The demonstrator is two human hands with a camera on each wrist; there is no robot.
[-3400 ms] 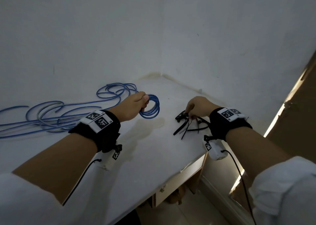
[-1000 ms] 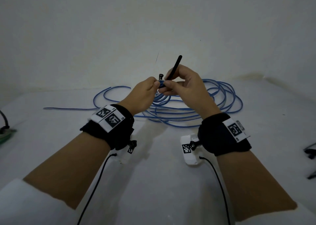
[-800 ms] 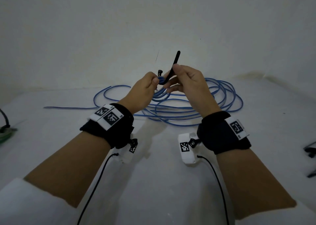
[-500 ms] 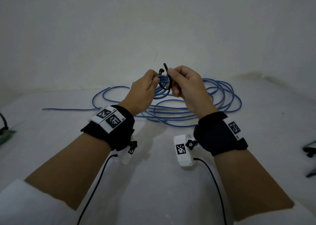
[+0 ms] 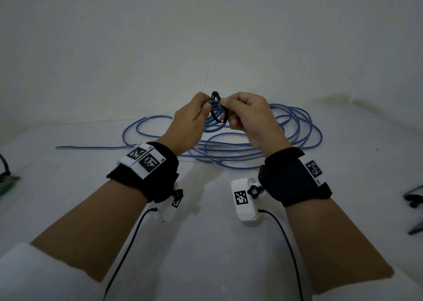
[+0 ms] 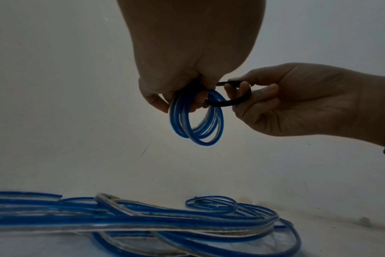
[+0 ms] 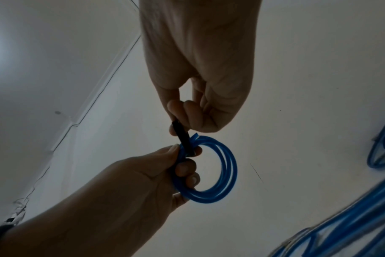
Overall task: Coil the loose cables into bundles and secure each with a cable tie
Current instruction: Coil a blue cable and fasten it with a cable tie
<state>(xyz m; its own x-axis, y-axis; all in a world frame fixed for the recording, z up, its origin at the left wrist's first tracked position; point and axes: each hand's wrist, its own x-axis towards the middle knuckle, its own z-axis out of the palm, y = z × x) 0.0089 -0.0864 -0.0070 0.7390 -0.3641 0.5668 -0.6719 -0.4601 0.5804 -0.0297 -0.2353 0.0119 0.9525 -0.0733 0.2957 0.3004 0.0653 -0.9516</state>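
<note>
My left hand (image 5: 194,115) (image 6: 182,97) (image 7: 178,165) grips a small coil of blue cable (image 6: 196,120) (image 7: 218,173) at its top, raised above the white table. A black cable tie (image 5: 220,114) (image 6: 231,102) (image 7: 184,139) loops round the coil beside my fingers. My right hand (image 5: 238,110) (image 6: 248,97) (image 7: 182,118) pinches the tie's tail between thumb and forefinger, bending it over toward the tie's head (image 5: 215,94). Whether the tail has entered the head is hidden by the fingers.
Long loose loops of blue cable (image 5: 263,145) (image 6: 143,224) lie on the white table (image 5: 206,243) just behind my hands, against the wall. More black ties (image 5: 414,200) lie at the right edge. A green object (image 5: 6,181) sits far left.
Within the last second the tie's straight tail, which stood upright in my right hand, has been bent down into a loop round the coil. Earlier, my right hand was at the tie pile.
</note>
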